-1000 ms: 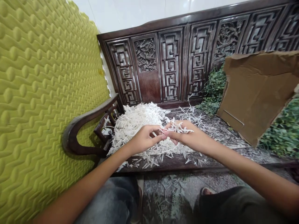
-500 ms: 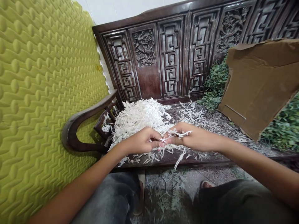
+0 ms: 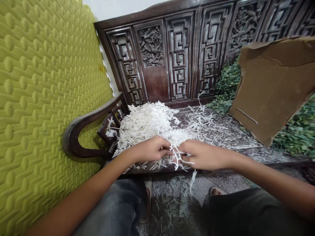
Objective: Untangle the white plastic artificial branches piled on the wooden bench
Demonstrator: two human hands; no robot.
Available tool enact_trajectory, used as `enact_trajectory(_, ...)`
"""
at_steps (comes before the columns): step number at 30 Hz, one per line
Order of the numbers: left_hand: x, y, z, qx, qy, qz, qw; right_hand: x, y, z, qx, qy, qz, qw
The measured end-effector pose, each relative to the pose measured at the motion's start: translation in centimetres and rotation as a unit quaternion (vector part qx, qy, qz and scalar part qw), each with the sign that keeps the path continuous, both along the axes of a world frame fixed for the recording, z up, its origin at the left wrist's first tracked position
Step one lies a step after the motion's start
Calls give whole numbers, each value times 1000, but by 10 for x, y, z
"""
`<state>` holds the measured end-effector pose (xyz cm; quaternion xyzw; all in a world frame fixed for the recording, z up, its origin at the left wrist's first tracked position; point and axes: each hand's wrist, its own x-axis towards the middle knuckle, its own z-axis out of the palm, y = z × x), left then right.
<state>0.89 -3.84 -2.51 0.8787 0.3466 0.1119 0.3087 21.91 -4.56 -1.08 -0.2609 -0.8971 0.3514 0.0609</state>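
Observation:
Between my two hands is a white branching artificial plant stem, its bare forked twigs hanging toward me. My left hand is closed, thumb and forefinger pinched at the stem's left side. My right hand is curled closed around the stem's other side, and some of its fingertips are hidden. Just behind my hands lies a heap of white artificial foliage on the wooden bench seat. Thin white twigs are scattered to the right of the heap.
A carved dark wooden bench back rises behind, with a curved armrest at left. Yellow textured foam matting covers the left side. A cardboard sheet leans among green artificial leaves at right. Plant scraps litter the floor.
The white stem has turned, so its forked twigs now hang between my hands instead of lying over my right hand. My right hand has shifted slightly right and down.

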Motion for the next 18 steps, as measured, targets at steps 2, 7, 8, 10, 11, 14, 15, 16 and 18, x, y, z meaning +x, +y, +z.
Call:
enact_trajectory(2, -3, 5, -1, 2, 1, 7, 1000, 4, 7, -4, -12, 20, -34, 999)
enact_trajectory(7, -10, 14, -5, 20, -31, 89, 995, 19, 23, -7, -24, 72, -151, 986)
enact_trajectory(8, -11, 16, -7, 22, -39, 107, 993, 21, 24, -6, -33, 78, -165, 983)
enact_trajectory(10, -14, 17, -9, 30, -59, 135, 989, 24, 25, -5, -54, 84, -177, 979)
enact_trajectory(11, -15, 18, -10, 33, -69, 143, 987, 25, 25, -5, -62, 84, -180, 978)
enact_trajectory(14, -16, 19, -10, 33, -83, 147, 985, 25, 25, -6, -68, 87, -174, 979)
enact_trajectory(15, -16, 19, -10, 34, -79, 144, 986, 25, 25, -6, -66, 93, -163, 980)
enact_trajectory(16, -16, 19, -9, 40, -73, 142, 986, 25, 26, -7, -64, 100, -150, 982)
enact_trajectory(18, -14, 19, -7, 61, -59, 139, 987, 24, 26, -8, -61, 109, -132, 983)
